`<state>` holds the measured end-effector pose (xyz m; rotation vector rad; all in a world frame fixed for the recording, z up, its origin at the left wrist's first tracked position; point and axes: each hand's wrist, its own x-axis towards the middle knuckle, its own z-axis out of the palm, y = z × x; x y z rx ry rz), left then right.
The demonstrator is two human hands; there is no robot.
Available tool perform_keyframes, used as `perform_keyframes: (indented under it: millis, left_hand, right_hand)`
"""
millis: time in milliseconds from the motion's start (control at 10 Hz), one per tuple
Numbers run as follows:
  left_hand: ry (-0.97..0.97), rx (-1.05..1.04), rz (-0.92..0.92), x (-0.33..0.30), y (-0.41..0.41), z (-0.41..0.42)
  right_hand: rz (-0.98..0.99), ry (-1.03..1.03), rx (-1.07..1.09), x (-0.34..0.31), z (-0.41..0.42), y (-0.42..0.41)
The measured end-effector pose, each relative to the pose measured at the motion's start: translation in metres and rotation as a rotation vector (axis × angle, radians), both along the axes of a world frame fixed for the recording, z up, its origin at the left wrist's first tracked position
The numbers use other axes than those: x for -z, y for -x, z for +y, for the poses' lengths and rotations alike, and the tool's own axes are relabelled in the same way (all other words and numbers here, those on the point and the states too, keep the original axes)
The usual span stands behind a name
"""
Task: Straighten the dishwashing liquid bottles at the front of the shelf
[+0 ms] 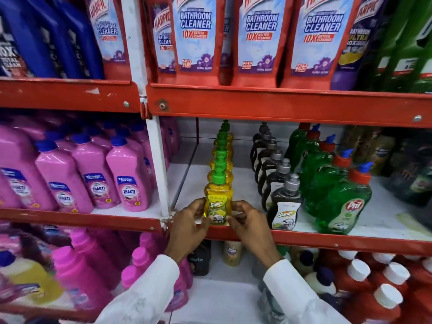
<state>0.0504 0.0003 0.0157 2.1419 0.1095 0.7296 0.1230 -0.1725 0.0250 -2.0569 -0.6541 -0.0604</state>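
A yellow dishwashing liquid bottle (217,202) with a green cap stands upright at the front edge of the middle shelf (304,239), heading a single-file row of like bottles. My left hand (189,226) grips its left side and my right hand (249,224) grips its right side, fingers around the lower label. To the right stand a row of dark bottles with grey caps (284,204) and a row of green Pril bottles (343,202), both leaning slightly.
Pink Shakti bottles (127,181) fill the shelf left of the white upright post (159,169). Harpic bathroom cleaner pouches (196,36) hang above. Pink, dark and red bottles with white caps (383,298) crowd the lower shelf. Bare shelf shows between the yellow row and the post.
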Motion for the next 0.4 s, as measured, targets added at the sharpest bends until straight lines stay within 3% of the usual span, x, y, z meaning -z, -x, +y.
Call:
perform_keyframes:
  millis: [400]
  left_hand:
    - [0.053, 0.056, -0.015, -0.002, 0.002, -0.002]
  right_hand:
    - [0.035, -0.061, 0.090, -0.009, 0.000, 0.013]
